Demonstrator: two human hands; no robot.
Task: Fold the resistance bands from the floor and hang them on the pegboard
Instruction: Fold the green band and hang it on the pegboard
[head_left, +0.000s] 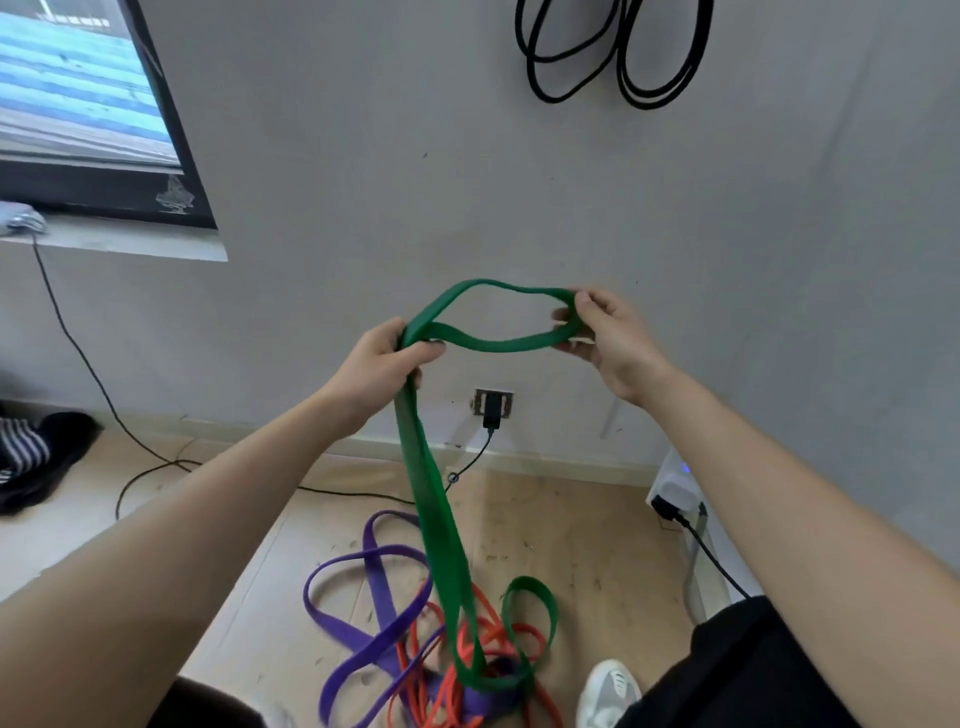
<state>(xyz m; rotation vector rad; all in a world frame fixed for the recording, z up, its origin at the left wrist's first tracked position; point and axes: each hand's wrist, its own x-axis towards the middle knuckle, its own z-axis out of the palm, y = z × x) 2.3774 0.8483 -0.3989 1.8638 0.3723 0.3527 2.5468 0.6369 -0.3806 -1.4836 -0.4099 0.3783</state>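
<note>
The left hand (382, 364) is closed round the green band (431, 499) where its two strands come together, fingers curled over them. The right hand (610, 345) pinches the far end of the top loop between thumb and fingertips, so a short open loop spans the gap between the hands, in front of the wall (727, 234).

Below the left hand the rest of the green band hangs down as a long doubled length. Its lower end lies on the floor (597, 545), threaded into a heap with the purple band (374, 577) and the orange band (441, 696).

That tangle looks to me like the main hazard. Lifting higher to make the next fold could drag the other two bands up, or stretch the green one until it snaps out of the light right-hand pinch. A twist shows near the left hand and could get folded in.

The heap sits just beside a shoe (608, 691), so a foot might catch it. A charger cable (470, 462) trails near the hanging band.

Black loops (647, 104) hang high on the wall; I cannot see the pegboard itself.
</note>
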